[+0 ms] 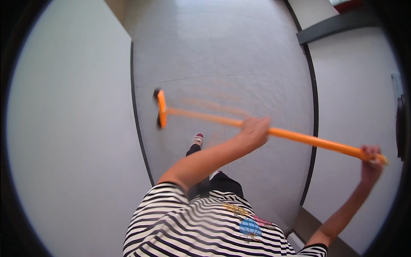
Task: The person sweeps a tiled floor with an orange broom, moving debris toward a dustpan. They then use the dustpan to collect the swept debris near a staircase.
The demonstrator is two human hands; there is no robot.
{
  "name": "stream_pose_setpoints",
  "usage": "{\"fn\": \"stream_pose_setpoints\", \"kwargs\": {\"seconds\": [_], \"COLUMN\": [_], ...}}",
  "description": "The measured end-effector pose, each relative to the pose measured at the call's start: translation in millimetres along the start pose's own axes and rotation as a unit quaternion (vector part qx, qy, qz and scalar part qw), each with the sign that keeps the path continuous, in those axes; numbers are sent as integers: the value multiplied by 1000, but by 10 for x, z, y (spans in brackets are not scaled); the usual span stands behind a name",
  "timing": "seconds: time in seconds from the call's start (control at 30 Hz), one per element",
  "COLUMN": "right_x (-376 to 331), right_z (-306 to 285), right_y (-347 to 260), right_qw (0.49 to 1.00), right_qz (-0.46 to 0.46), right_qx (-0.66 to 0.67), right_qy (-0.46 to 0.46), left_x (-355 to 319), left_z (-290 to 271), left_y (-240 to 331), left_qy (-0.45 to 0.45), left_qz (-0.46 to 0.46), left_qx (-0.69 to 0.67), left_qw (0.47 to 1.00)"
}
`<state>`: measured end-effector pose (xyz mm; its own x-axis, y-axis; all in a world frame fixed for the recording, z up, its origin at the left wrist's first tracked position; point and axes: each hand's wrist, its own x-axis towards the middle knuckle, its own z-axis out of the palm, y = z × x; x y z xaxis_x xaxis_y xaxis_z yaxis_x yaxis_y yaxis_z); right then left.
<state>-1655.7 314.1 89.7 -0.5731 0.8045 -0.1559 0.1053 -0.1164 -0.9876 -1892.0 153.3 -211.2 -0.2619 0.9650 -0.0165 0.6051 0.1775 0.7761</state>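
A long orange pole [308, 139] slants across the view, its far left end joined to a short crosswise orange head [162, 109] with a black piece near either end of it. The kind of tool is not plain, and the head is partly smeared by motion. Around the middle of the pole my left hand [255, 129] is closed. My right hand [371, 159] wraps the pole close to its upper right end, which pokes out past the fingers. The head is by the left wall, at or just above the grey floor; contact cannot be told.
A pale wall [72, 128] with dark skirting runs along the left. On the right stands another pale wall [349, 90], crossed by a dark grey bar [338, 29]. Grey floor [218, 47] stretches between them. My shoe [198, 138] is beside the pole.
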Motion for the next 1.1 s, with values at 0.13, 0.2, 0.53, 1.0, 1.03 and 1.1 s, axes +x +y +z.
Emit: {"fn": "stream_pose_setpoints", "kwargs": {"seconds": [0.13, 0.2, 0.53, 1.0, 1.03, 1.1], "right_x": [109, 73, -773, -4260, -4346, -4546], "right_z": [673, 1190, 1064, 114, 401, 779], "right_y": [1062, 1132, 305, 1458, 1785, 2406], "right_qw": [994, 989, 959, 942, 932, 869], "right_qz": [102, 128, -122, -127, -24, 128], "right_qx": [8, -55, -247, 199, 248, 421], "right_qy": [-33, -57, 72, 238, 263, 225], "left_x": [-951, -1093, 738, -1450, -1746, -2248], "left_z": [619, 658, 861, 1078, 1120, 1205], "left_y": [-634, -965, -80, 2578, 2710, 3029], "left_qy": [-113, -131, 127, -136, -181, -261], "left_qz": [-104, -97, 51, 511, 492, 437], "left_qx": [39, 58, 78, -227, -249, -296], "left_qw": [987, 985, 988, 818, 814, 808]}}
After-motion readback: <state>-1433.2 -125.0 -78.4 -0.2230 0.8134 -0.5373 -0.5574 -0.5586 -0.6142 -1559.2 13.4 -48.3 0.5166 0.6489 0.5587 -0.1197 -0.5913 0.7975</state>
